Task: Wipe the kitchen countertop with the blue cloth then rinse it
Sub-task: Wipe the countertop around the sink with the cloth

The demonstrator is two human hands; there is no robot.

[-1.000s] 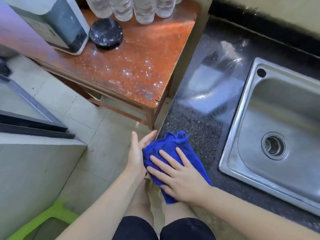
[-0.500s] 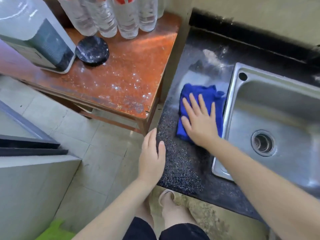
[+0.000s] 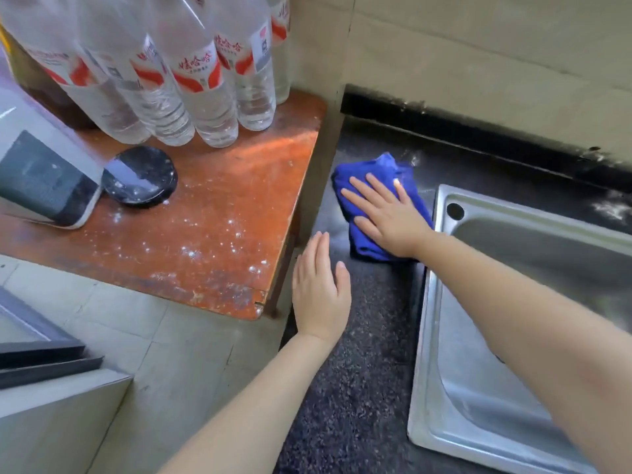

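The right hand presses flat, fingers straight, on the soft, crumpled blue cloth (likely light, bunching easily); the left hand rests open on the dark speckled countertop.

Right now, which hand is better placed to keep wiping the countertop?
Right. The right hand lies flat on the cloth, pressing it to the countertop beside the sink. The left hand is open at the counter's edge, off the cloth.

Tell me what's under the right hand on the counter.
The right hand presses flat on the blue cloth, which lies on the dark countertop. The surface beneath the cloth is covered.
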